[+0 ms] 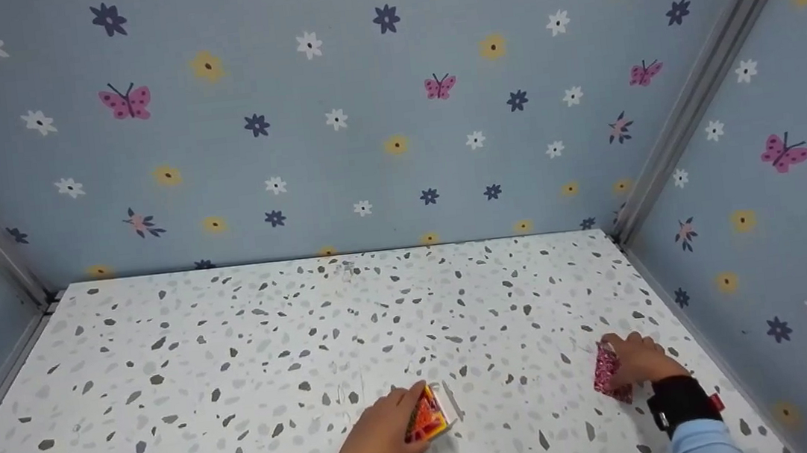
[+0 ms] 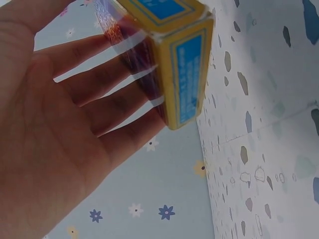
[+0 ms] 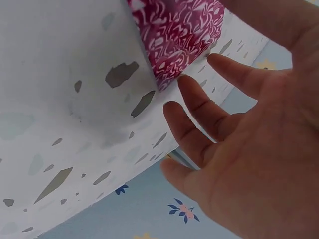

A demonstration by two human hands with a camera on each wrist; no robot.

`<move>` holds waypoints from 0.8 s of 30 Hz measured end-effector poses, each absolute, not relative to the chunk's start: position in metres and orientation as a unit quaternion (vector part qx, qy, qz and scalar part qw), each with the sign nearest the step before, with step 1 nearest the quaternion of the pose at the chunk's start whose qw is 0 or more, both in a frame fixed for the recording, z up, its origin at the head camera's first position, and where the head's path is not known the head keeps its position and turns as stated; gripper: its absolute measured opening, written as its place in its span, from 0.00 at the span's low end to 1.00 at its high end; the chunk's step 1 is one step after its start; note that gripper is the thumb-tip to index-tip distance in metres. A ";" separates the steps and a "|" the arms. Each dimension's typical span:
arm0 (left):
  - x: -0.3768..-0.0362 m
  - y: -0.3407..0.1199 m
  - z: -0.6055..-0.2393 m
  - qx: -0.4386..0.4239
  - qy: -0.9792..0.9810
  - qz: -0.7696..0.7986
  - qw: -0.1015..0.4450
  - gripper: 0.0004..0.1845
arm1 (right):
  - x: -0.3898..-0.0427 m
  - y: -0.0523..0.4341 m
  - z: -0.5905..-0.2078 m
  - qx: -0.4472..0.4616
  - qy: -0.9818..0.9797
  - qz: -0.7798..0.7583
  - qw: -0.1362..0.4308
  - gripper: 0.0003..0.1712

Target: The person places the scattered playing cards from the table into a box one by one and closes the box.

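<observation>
My left hand point(image 1: 379, 439) grips a small yellow-and-orange cardboard box point(image 1: 425, 413) near the front middle of the table. A white flap stands out from the box's right end. In the left wrist view, blue panels show on the yellow sides of the box point(image 2: 182, 74), and the fingertips lie along one face. Farther right, my right hand point(image 1: 642, 357) holds a flat magenta card point(image 1: 605, 370) with a white swirl pattern, close over the tabletop. The right wrist view shows the patterned card point(image 3: 177, 35) with its corner pointing down; whether it is one card or a stack I cannot tell.
The white speckled table point(image 1: 250, 333) runs back to a pale blue wall point(image 1: 359, 88) printed with flowers and butterflies. A side panel point(image 1: 772, 233) rises beyond the right hand. A black band point(image 1: 681, 401) is on the right wrist.
</observation>
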State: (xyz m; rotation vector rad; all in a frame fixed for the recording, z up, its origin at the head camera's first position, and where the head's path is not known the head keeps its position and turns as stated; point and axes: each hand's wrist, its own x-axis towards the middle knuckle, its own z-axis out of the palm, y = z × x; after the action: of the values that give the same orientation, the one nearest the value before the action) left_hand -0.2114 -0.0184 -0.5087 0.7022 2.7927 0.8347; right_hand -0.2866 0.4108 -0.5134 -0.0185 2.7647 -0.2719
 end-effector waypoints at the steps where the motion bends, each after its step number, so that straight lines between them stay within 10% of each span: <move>1: -0.212 -0.019 -0.509 0.235 0.929 0.277 0.069 0.38 | -0.286 0.410 -0.513 -0.006 0.978 -0.097 0.184 0.48; 24: -0.210 -0.022 -0.506 0.239 0.931 0.272 0.036 0.38 | -0.282 0.375 -0.521 -0.024 0.964 -0.199 0.174 0.16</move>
State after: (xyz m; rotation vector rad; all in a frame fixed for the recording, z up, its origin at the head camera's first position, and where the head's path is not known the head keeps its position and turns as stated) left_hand -0.2101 -0.0221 -0.5065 0.7350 2.8603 0.8339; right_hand -0.2819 0.3753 -0.5210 -0.0681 2.7339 -0.5654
